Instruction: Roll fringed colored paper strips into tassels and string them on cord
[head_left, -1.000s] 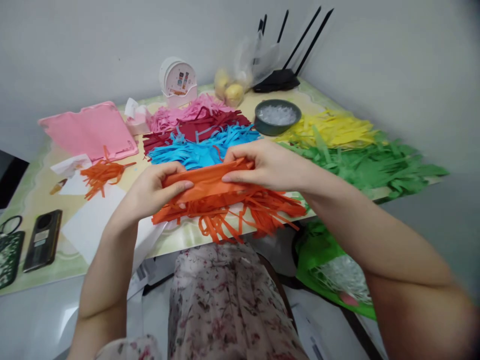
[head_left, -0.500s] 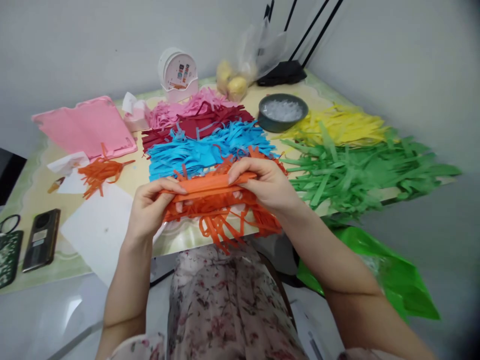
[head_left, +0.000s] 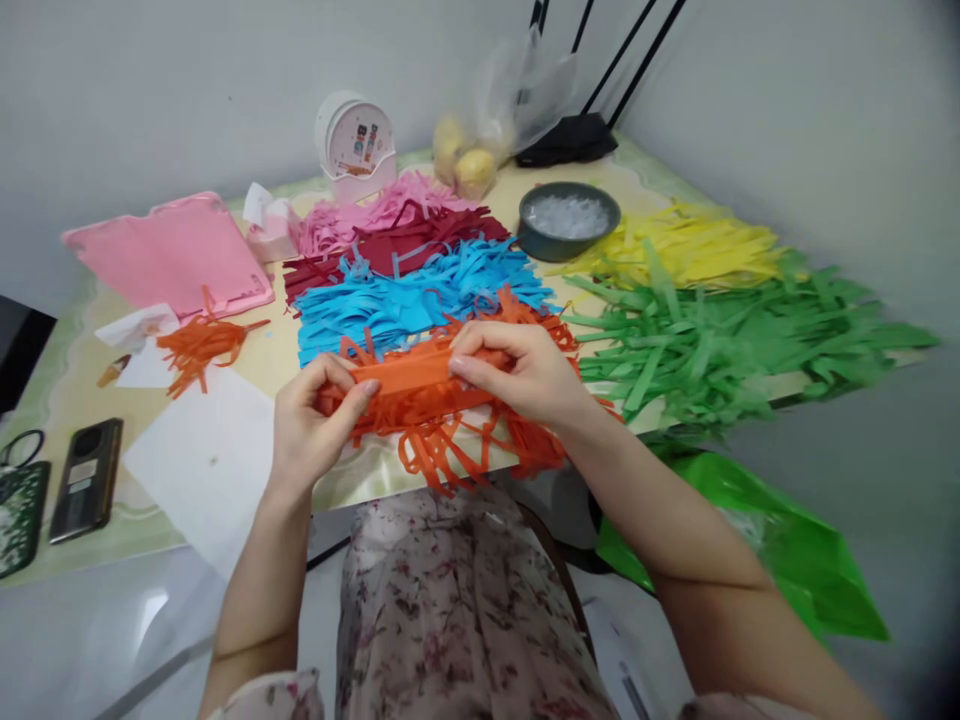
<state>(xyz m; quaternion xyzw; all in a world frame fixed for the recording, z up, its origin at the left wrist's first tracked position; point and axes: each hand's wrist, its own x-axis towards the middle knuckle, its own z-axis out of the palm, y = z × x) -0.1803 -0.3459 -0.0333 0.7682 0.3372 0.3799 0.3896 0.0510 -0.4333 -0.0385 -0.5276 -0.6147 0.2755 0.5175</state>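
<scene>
Between my hands a folded band of orange tissue paper (head_left: pixel 412 378) is stretched out, with fringe around it. My left hand (head_left: pixel 316 412) pinches its left end, thumb on top. My right hand (head_left: pixel 517 372) pinches the other end, its fingers curled over and behind the paper. More orange fringed paper (head_left: pixel 442 455) lies under and in front of the band, some strips hanging over the table edge. Just behind my hands lies a heap of blue fringed paper (head_left: pixel 412 300), with dark red fringe (head_left: pixel 427 242) and pink fringe (head_left: pixel 390 215) beyond it.
Yellow fringe (head_left: pixel 682 245) and green fringe (head_left: pixel 735 335) spread on the right. A dark bowl (head_left: pixel 566 235) of white bits stands behind. Left are a pink folder (head_left: pixel 169 250), orange scrap (head_left: pixel 206 345), white paper (head_left: pixel 210 450) and a phone (head_left: pixel 86 480). A green bag (head_left: pixel 795 550) sits below the table.
My left thumb has shifted onto the front of the band, and my right fingers have slid slightly left. The orange band now shows a broader flat face toward me.
</scene>
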